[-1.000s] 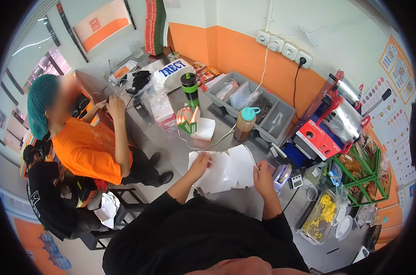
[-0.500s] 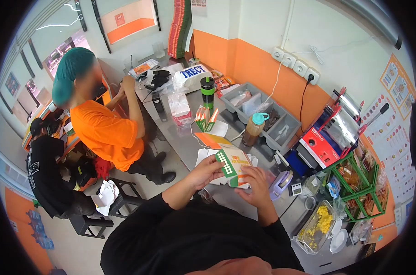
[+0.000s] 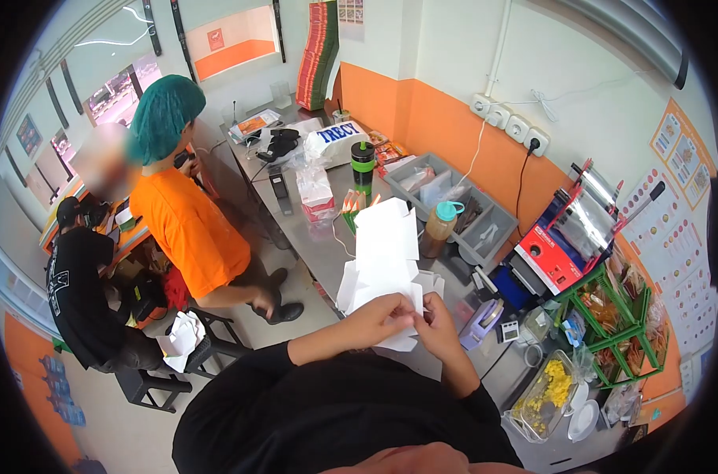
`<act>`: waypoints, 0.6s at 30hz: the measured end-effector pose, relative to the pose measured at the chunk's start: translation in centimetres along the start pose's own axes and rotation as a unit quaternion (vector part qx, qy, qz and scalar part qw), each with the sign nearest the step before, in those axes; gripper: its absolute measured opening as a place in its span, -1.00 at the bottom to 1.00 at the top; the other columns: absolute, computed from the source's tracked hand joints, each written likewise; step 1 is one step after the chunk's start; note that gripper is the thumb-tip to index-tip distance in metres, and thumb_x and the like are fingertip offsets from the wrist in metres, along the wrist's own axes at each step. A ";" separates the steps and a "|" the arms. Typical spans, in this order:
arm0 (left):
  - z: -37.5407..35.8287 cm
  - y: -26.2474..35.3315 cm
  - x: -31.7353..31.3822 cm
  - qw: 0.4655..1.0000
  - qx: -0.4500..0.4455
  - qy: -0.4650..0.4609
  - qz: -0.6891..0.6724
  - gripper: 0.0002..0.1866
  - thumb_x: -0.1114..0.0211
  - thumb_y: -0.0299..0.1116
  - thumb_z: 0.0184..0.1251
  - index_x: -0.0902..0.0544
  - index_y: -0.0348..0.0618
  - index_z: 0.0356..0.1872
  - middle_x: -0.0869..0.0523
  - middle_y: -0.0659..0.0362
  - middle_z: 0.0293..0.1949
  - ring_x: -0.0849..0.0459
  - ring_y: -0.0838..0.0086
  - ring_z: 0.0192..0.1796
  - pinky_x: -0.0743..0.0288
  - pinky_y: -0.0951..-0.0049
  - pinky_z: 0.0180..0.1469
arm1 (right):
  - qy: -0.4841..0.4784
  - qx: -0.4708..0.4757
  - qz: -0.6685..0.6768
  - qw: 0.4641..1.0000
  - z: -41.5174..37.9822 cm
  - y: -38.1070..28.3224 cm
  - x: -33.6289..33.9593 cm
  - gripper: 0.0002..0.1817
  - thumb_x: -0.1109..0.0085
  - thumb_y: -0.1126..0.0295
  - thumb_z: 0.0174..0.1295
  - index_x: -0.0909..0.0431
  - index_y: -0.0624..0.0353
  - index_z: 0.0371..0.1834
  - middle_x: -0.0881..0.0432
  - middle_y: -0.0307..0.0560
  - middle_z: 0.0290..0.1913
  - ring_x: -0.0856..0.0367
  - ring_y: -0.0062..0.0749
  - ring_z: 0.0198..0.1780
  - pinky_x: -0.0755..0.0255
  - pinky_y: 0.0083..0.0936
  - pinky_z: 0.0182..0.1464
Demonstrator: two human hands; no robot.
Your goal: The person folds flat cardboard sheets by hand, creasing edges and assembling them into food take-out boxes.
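An unfolded cardboard food box (image 3: 386, 245) stands up from my hands with its plain white inside toward me. My left hand (image 3: 381, 318) pinches its near edge, the fingers closed. Close beside it, my right hand (image 3: 439, 328) grips a small corner flap between thumb and fingers. Beneath and around this box lie more white cardboard pieces (image 3: 348, 291) on the steel table (image 3: 302, 251). Small green-and-orange printed cartons (image 3: 351, 207) show just behind it, partly covered.
Right of my hands sits a purple tape dispenser (image 3: 480, 325). Beyond are a brown-filled bottle (image 3: 438, 229), a grey divided bin (image 3: 485, 237), a black-green tumbler (image 3: 363, 170) and a red sealing machine (image 3: 550, 254). A co-worker in orange (image 3: 189, 229) stands at left; a tray (image 3: 525, 407) holds yellow food.
The box has turned from its printed side to its white inside and opened out. My left hand has moved right, close to my right hand. The orange-shirted co-worker has turned and lowered an arm.
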State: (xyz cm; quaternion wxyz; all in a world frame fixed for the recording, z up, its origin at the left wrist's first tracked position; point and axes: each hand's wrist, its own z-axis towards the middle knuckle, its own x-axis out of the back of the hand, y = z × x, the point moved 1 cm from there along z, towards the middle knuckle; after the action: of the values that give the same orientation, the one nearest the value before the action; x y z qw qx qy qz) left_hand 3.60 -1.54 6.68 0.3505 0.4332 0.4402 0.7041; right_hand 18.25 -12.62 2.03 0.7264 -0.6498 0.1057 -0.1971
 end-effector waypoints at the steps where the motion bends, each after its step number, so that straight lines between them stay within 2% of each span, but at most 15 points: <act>1: 0.0 1.1 0.0 1.000 0.000 -0.003 0.000 -0.72 -0.22 -0.18 0.45 -0.47 -0.23 -0.15 -0.62 0.07 -0.26 -0.61 0.34 -0.17 -0.48 0.34 -0.04 | 0.023 -0.005 0.040 0.999 0.1 0.8 0.1 -0.85 -0.17 0.52 0.31 -0.37 0.21 -0.18 -0.51 -0.20 -0.28 -0.53 -0.64 -0.37 -0.43 -0.62 -0.40; 3: -0.2 2.7 0.0 0.974 0.072 -0.039 0.212 -0.71 -0.31 -0.23 0.35 -0.48 -0.22 -0.16 -0.58 0.00 -0.10 -0.58 0.20 -0.04 -0.46 0.31 -0.01 | 0.051 -0.021 0.047 0.997 0.0 1.1 0.1 -0.87 -0.14 0.51 0.34 -0.35 0.20 -0.21 -0.52 -0.21 -0.29 -0.52 -0.64 -0.37 -0.42 -0.65 -0.39; 4: -0.3 2.5 -0.2 0.974 0.074 -0.041 0.211 -0.71 -0.31 -0.23 0.35 -0.48 -0.22 -0.16 -0.58 0.00 -0.10 -0.58 0.20 -0.04 -0.46 0.31 -0.01 | 0.077 -0.036 0.051 0.995 0.0 1.0 0.0 -0.87 -0.12 0.51 0.37 -0.34 0.19 -0.24 -0.52 -0.22 -0.29 -0.51 -0.65 -0.37 -0.40 -0.68 -0.39; 6: -0.1 2.0 -0.6 0.966 0.011 0.025 0.258 -0.71 -0.38 -0.27 0.26 -0.50 -0.21 -0.19 -0.61 0.01 -0.20 -0.60 0.14 -0.13 -0.49 0.24 -0.10 | 0.106 -0.047 0.083 0.990 0.0 -0.2 -0.9 -0.86 -0.12 0.49 0.39 -0.33 0.19 -0.26 -0.51 -0.23 -0.32 -0.50 -0.66 -0.39 -0.39 -0.69 -0.40; 7: -0.1 1.2 -0.8 0.966 0.012 0.025 0.258 -0.71 -0.38 -0.27 0.26 -0.50 -0.21 -0.19 -0.61 0.01 -0.20 -0.60 0.14 -0.13 -0.49 0.24 -0.10 | 0.134 -0.055 0.114 0.983 -0.1 -0.6 -1.3 -0.85 -0.11 0.48 0.40 -0.32 0.18 -0.27 -0.50 -0.24 -0.35 -0.49 -0.67 -0.40 -0.39 -0.70 -0.40; 8: -0.1 0.3 -0.8 0.967 -0.007 0.061 0.248 -0.70 -0.40 -0.24 0.23 -0.52 -0.21 -0.22 -0.62 0.05 -0.28 -0.61 0.15 -0.20 -0.49 0.24 -0.15 | 0.134 -0.055 0.114 0.983 0.0 -0.1 -1.4 -0.85 -0.11 0.48 0.40 -0.32 0.18 -0.27 -0.50 -0.24 -0.35 -0.49 -0.67 -0.40 -0.39 -0.70 -0.40; 9: 0.0 0.4 -0.7 0.966 -0.027 0.097 0.237 -0.69 -0.43 -0.22 0.20 -0.54 -0.21 -0.25 -0.63 0.08 -0.36 -0.62 0.17 -0.26 -0.50 0.23 -0.21 | 0.162 -0.025 0.108 0.981 0.2 0.4 -1.5 -0.85 -0.12 0.48 0.40 -0.32 0.18 -0.27 -0.54 -0.21 -0.32 -0.54 -0.65 -0.35 -0.42 -0.68 -0.38; 10: -0.1 0.5 -0.7 0.967 -0.027 0.096 0.236 -0.69 -0.43 -0.22 0.20 -0.54 -0.21 -0.25 -0.63 0.08 -0.36 -0.62 0.17 -0.26 -0.50 0.23 -0.21 | 0.190 0.005 0.101 0.976 0.2 0.7 -1.5 -0.85 -0.12 0.48 0.40 -0.32 0.18 -0.26 -0.58 -0.17 -0.28 -0.58 -0.62 -0.30 -0.46 -0.65 -0.35; 11: -0.2 0.8 -0.6 0.964 -0.027 0.111 0.241 -0.71 -0.41 -0.23 0.23 -0.55 -0.22 -0.27 -0.63 0.10 -0.41 -0.62 0.22 -0.32 -0.50 0.26 -0.25 | 0.190 0.004 0.101 0.976 0.2 0.9 -1.8 -0.85 -0.12 0.48 0.40 -0.32 0.18 -0.26 -0.58 -0.17 -0.28 -0.58 -0.62 -0.30 -0.46 -0.65 -0.35; 13: -0.2 1.1 -0.1 0.961 -0.027 0.127 0.245 -0.73 -0.40 -0.24 0.26 -0.57 -0.24 -0.29 -0.63 0.12 -0.46 -0.63 0.28 -0.38 -0.50 0.30 -0.29 | 0.271 0.148 0.087 0.947 0.4 -0.1 -2.5 -0.86 -0.17 0.54 0.34 -0.36 0.21 -0.28 -0.67 0.02 -0.21 -0.70 -0.43 -0.22 -0.53 -0.57 -0.28; 14: -0.2 0.8 0.0 0.975 0.054 0.105 0.188 -0.78 -0.36 -0.29 0.31 -0.58 -0.25 -0.30 -0.66 0.13 -0.44 -0.64 0.37 -0.37 -0.50 0.36 -0.30 | 0.272 0.148 0.087 0.947 0.3 -0.3 -2.3 -0.86 -0.17 0.54 0.34 -0.36 0.21 -0.28 -0.67 0.02 -0.21 -0.70 -0.43 -0.22 -0.53 -0.57 -0.28; 15: -0.2 0.5 0.1 0.979 0.135 0.082 0.130 -0.82 -0.32 -0.34 0.36 -0.59 -0.27 -0.30 -0.68 0.14 -0.41 -0.65 0.46 -0.37 -0.50 0.41 -0.31 | 0.260 0.229 -0.079 0.935 0.0 -0.7 -2.0 -0.85 -0.21 0.58 0.28 -0.39 0.24 -0.30 -0.69 0.10 -0.17 -0.72 -0.30 -0.19 -0.56 -0.52 -0.23; 16: -0.2 -0.1 0.0 0.979 0.135 0.080 0.130 -0.82 -0.32 -0.34 0.36 -0.59 -0.27 -0.30 -0.68 0.14 -0.41 -0.65 0.46 -0.37 -0.50 0.41 -0.31 | 0.238 0.302 -0.242 0.891 -0.3 -1.3 -2.0 -0.84 -0.26 0.62 0.22 -0.42 0.26 -0.31 -0.70 0.18 -0.13 -0.75 -0.16 -0.16 -0.59 -0.47 -0.19; 17: -0.3 -1.3 -0.1 0.984 0.142 0.097 0.047 -0.82 -0.27 -0.35 0.41 -0.59 -0.27 -0.31 -0.69 0.15 -0.41 -0.64 0.50 -0.38 -0.50 0.45 -0.31 | 0.239 0.300 -0.243 0.891 -0.5 -2.0 -2.0 -0.84 -0.26 0.62 0.22 -0.42 0.26 -0.31 -0.70 0.18 -0.13 -0.75 -0.16 -0.16 -0.59 -0.47 -0.19; 18: -0.4 -2.1 -0.3 0.982 0.149 0.114 -0.035 -0.81 -0.23 -0.36 0.46 -0.58 -0.27 -0.31 -0.70 0.16 -0.42 -0.62 0.55 -0.40 -0.50 0.50 -0.32 | 0.195 0.338 -0.268 0.881 -0.4 -3.1 -2.1 -0.82 -0.30 0.63 0.16 -0.44 0.27 -0.30 -0.70 0.18 -0.13 -0.73 -0.10 -0.19 -0.59 -0.41 -0.20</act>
State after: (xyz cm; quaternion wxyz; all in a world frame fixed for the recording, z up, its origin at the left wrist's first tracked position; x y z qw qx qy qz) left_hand 3.57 -1.14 4.55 0.2544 0.3820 0.5920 0.6625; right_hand 15.76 -12.38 4.80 0.7858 -0.3170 -0.0057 -0.5310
